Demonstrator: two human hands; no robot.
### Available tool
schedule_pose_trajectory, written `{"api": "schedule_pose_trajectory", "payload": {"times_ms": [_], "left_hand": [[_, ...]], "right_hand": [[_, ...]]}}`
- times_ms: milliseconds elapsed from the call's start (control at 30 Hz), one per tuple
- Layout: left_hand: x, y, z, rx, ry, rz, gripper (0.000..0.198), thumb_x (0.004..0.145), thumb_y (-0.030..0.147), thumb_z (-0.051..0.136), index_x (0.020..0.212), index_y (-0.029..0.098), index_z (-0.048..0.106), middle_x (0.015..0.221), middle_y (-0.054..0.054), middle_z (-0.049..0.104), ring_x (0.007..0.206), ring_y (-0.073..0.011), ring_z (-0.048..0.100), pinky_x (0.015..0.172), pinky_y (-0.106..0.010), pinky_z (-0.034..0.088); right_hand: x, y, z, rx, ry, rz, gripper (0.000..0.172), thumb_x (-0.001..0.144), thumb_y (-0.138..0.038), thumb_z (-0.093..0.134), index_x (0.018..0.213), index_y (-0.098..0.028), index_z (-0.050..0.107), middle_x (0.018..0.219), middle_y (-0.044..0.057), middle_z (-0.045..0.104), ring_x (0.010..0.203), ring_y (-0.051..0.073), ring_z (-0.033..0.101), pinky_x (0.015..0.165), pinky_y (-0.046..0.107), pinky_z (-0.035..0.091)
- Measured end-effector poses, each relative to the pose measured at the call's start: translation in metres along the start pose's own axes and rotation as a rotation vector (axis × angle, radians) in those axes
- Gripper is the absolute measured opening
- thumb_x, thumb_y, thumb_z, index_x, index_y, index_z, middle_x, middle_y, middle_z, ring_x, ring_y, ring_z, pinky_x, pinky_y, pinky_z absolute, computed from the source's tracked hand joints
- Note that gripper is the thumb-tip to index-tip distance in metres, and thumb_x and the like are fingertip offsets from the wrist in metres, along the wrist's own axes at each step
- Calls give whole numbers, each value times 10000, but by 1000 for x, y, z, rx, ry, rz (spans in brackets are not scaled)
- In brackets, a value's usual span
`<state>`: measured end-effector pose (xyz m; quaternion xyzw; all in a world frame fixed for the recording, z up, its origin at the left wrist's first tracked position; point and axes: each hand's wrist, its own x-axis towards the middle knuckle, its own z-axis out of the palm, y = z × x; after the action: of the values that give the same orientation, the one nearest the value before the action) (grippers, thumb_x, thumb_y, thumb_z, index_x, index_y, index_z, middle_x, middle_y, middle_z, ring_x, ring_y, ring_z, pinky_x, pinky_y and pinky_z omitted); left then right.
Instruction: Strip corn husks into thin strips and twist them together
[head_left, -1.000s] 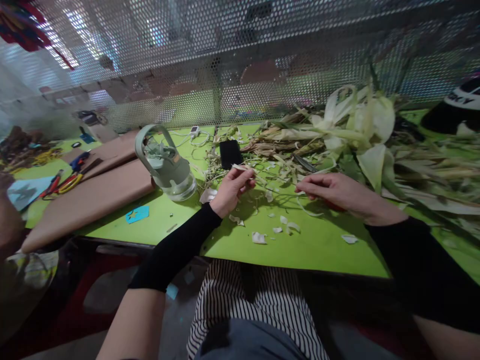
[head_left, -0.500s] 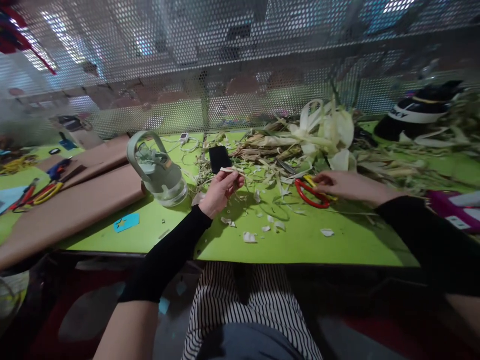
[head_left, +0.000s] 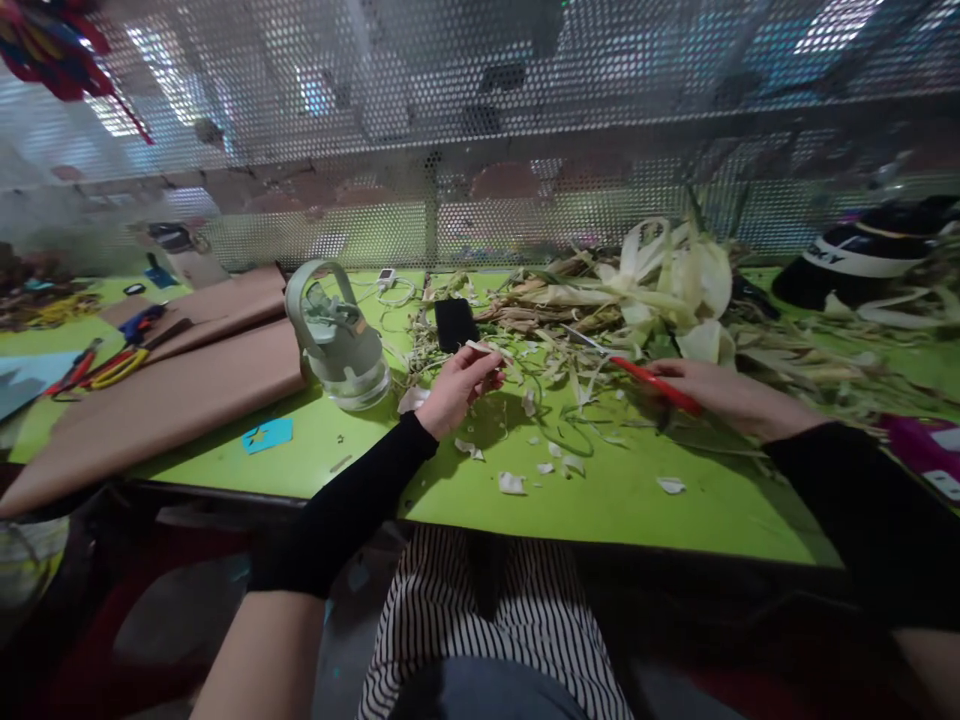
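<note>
Red scissors (head_left: 634,372) sit in the right hand (head_left: 709,392).

The bare left hand (head_left: 459,387) pinches a thin pale plant strip (head_left: 480,347); the right hand (head_left: 724,395) grips red-handled metal scissors (head_left: 632,370).

a narrow, cream-coloured, husk-like strip (head_left: 478,346) is pinched at the fingertips of the left hand (head_left: 457,390). red-handled scissors with slim metal blades (head_left: 637,373) are held in the right hand (head_left: 712,392), tips angled forward and leftward

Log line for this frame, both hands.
left hand: pinching pale strip | right hand: holding red-handled scissors | bottle: standing on green table
</note>
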<state>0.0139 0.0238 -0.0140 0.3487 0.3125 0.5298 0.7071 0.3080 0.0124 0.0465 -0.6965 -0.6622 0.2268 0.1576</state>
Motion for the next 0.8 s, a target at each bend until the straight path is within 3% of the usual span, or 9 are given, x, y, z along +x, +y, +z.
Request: {"api": "schedule_pose_trajectory", "payload": {"times_ms": [67, 167, 233, 400, 500, 633, 733, 800], "left_hand": [[0, 0, 0, 14, -17, 6, 283, 761, 259, 858, 859, 162, 611, 797, 30, 687, 642, -58, 622, 672, -213, 462], [1, 1, -1, 33, -34, 26, 252, 777, 244, 836, 850, 158, 611, 804, 19, 696, 647, -60, 620, 687, -218, 463], [2, 4, -3, 50, -28, 51, 236, 789, 248, 824, 855, 157, 616, 804, 17, 693, 650, -61, 613, 692, -221, 458], [8, 11, -12, 116, -11, 160, 171, 825, 251, 767, 833, 161, 622, 732, 33, 649, 606, -50, 535, 635, -226, 389], [12, 12, -17, 154, 8, 178, 152, 830, 257, 744, 819, 160, 628, 740, 28, 655, 603, -50, 512, 632, -235, 375], [14, 9, -19, 199, 16, 173, 190, 820, 312, 759, 844, 154, 656, 789, 13, 676, 639, -54, 520, 668, -242, 389], [13, 6, -19, 233, -8, 187, 222, 815, 350, 765, 860, 153, 671, 816, 5, 680, 668, -60, 531, 685, -248, 398], [12, 5, -19, 255, -23, 193, 229, 812, 359, 762, 855, 152, 673, 812, 2, 675, 670, -64, 535, 676, -252, 396]], "right_hand": [[-4, 0, 1, 204, -73, 37, 142, 860, -341, 642, 904, -207, 661, 763, 101, 711, 609, 200, 614, 516, 317, 420], [-8, -6, 10, 572, -202, 76, 403, 690, -433, 883, 963, -238, 660, 726, 26, 640, 556, 145, 524, 470, 275, 372], [-9, -13, 19, 647, -235, 20, 500, 614, -492, 946, 946, -244, 666, 728, -2, 609, 567, 124, 484, 476, 259, 370], [-6, -25, 37, 492, -226, -105, 563, 650, -605, 905, 1033, -261, 676, 874, 50, 690, 751, 196, 587, 628, 293, 492], [-1, -20, 46, 403, -260, -117, 619, 689, -705, 811, 1105, -275, 651, 873, 71, 710, 761, 247, 634, 655, 348, 529], [8, -4, 61, 243, -222, -140, 704, 613, -712, 803, 1130, -266, 635, 963, 77, 750, 894, 322, 712, 813, 439, 585], [13, 3, 69, 220, -196, -169, 707, 613, -707, 784, 1126, -250, 621, 1029, 95, 755, 933, 336, 721, 812, 448, 592], [12, 2, 72, 234, -183, -183, 690, 615, -718, 771, 1095, -248, 614, 967, 87, 743, 883, 321, 714, 751, 423, 585]]}}
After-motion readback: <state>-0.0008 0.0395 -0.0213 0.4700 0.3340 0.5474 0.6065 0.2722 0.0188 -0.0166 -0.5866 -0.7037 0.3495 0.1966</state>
